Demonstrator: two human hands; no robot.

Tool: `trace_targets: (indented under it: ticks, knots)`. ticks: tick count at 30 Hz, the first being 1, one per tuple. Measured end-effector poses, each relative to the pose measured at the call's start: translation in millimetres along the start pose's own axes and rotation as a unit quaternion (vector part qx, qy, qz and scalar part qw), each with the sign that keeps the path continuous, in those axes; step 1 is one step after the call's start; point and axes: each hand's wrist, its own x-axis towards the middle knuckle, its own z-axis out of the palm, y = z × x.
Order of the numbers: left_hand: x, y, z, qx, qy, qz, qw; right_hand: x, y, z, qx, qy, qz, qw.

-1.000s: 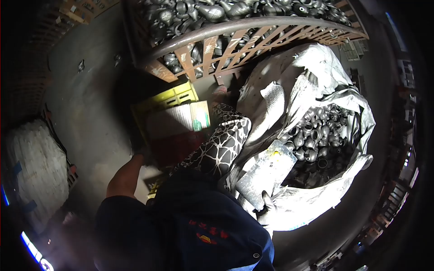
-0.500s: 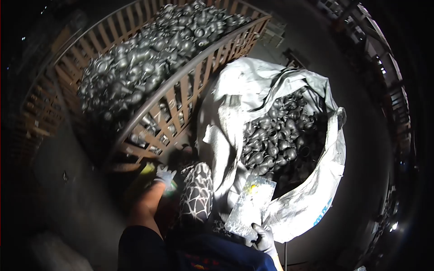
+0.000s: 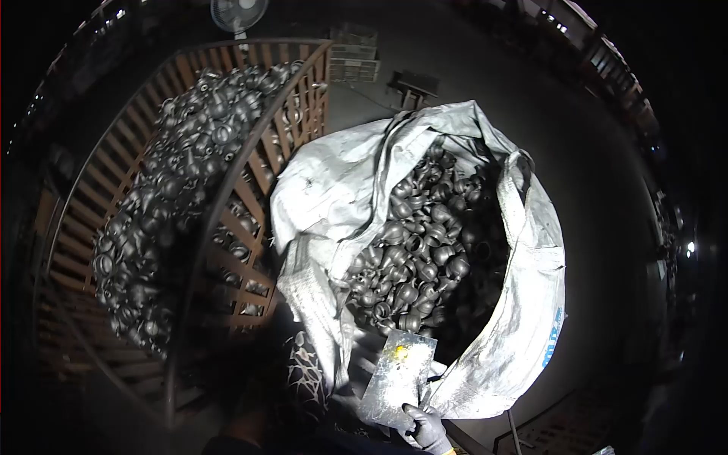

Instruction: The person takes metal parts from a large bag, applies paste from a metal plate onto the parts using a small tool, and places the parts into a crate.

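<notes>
My right hand [image 3: 427, 431], in a grey glove, grips the lower edge of a flat, silvery rectangular plate [image 3: 396, 383] with a yellow mark near its top. Whether the plate is metal or plastic I cannot tell. It lies over the near rim of a big white woven sack [image 3: 334, 182]. Inside the sack are many dark grey, rounded, hollow metal parts [image 3: 413, 246]. My left hand does not show; the area at the lower left is in deep shadow.
A brown slatted metal crate [image 3: 212, 205] heaped with similar grey parts [image 3: 197, 144] stands to the left, beside the sack. Beyond it are a fan [image 3: 239, 14] and stacked crates [image 3: 354, 54]. A small stool [image 3: 414, 85] stands behind the sack.
The view has turned, so the crate and sack sit further left. My left hand, seen low beside the crate before, has gone out of sight. My right hand still holds the plate.
</notes>
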Motion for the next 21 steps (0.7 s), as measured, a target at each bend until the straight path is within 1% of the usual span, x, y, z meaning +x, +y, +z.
trace_targets:
  ticks: [2, 3, 4, 5, 7, 8, 9, 10, 11, 12, 13, 15, 17, 18, 19, 21]
  knots:
    - [11, -6, -16, -0.036, 0.009, -0.051, 0.998, 22, 3, -10, -0.01, 0.018, -0.008, 1.0]
    - [18, -9, -26, -0.06, 0.033, -0.078, 0.995, 31, 6, -13, -0.025, 0.03, -0.007, 0.999]
    - [22, -11, -34, -0.078, 0.057, -0.105, 0.99, 26, -8, -4, -0.043, 0.009, -0.032, 0.999]
    - [30, -14, -46, -0.104, 0.102, -0.127, 0.981, 23, -26, 12, -0.058, -0.006, -0.055, 0.997]
    - [42, -15, -72, -0.161, 0.204, -0.143, 0.955, 35, -29, 9, -0.1, -0.014, -0.137, 0.985]
    - [51, -16, -90, -0.192, 0.259, -0.129, 0.938, 46, -22, 6, -0.056, -0.015, -0.132, 0.99]
    - [59, -12, -113, -0.229, 0.314, -0.099, 0.916, 45, -29, 16, 0.032, -0.009, -0.123, 0.992]
    - [63, 2, -138, -0.268, 0.356, -0.059, 0.893, 42, -39, 21, -0.013, -0.015, -0.162, 0.987]
    - [69, 19, -163, -0.312, 0.378, -0.003, 0.872, 39, -45, 28, 0.059, -0.032, -0.182, 0.981]
    - [68, 48, -188, -0.349, 0.377, 0.054, 0.856, 43, -42, 29, 0.112, -0.028, -0.164, 0.98]
    - [63, 80, -212, -0.368, 0.357, 0.109, 0.852, 48, -32, 24, 0.105, -0.02, -0.161, 0.981]
    - [27, 175, -254, -0.373, 0.292, 0.193, 0.859, 58, -12, 15, 0.091, -0.006, -0.156, 0.984]
    - [6, 231, -263, -0.377, 0.184, 0.337, 0.843, 65, 8, 13, 0.039, 0.017, -0.222, 0.974]
    - [6, 246, -251, -0.446, 0.097, 0.3, 0.838, 65, 20, 12, 0.046, 0.024, -0.224, 0.973]
    - [7, 257, -239, -0.508, 0.012, 0.262, 0.82, 66, 33, 15, 0.064, 0.015, -0.231, 0.971]
    - [2, 274, -218, -0.533, -0.145, 0.31, 0.774, 64, 54, 19, 0.083, 0.013, -0.249, 0.965]
